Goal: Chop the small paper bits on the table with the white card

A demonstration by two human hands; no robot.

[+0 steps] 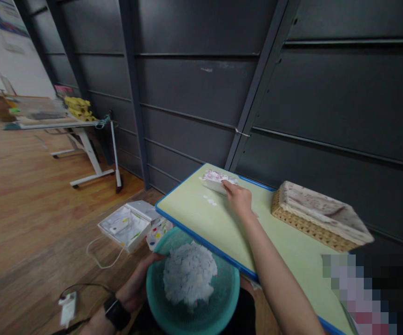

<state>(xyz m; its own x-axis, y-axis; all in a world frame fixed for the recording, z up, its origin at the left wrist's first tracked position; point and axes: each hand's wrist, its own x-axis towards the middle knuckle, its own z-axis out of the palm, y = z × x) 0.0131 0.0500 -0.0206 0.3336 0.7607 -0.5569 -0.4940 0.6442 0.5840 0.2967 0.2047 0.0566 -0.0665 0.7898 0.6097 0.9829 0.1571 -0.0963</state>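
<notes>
My left hand (141, 278) grips the rim of a teal plastic colander (230, 289), its thumb over the edge and its other fingers mostly hidden. Inside the colander lies a heap of white, paper-like scraps (189, 272). My right arm stretches across the pale green table (187, 197). At its far end, my right hand (239, 199) is closed on the near right side of a small white tub (215, 186), heaped with whitish and pinkish bits. A few white flakes (209, 200) lie on the tabletop near the tub.
A wicker basket with a cloth lining (313, 225) stands on the table's right side. On the floor at left are an open white box (126, 228) and a power strip (68, 308) with cords. A dark panelled wall (194, 88) rises behind the table.
</notes>
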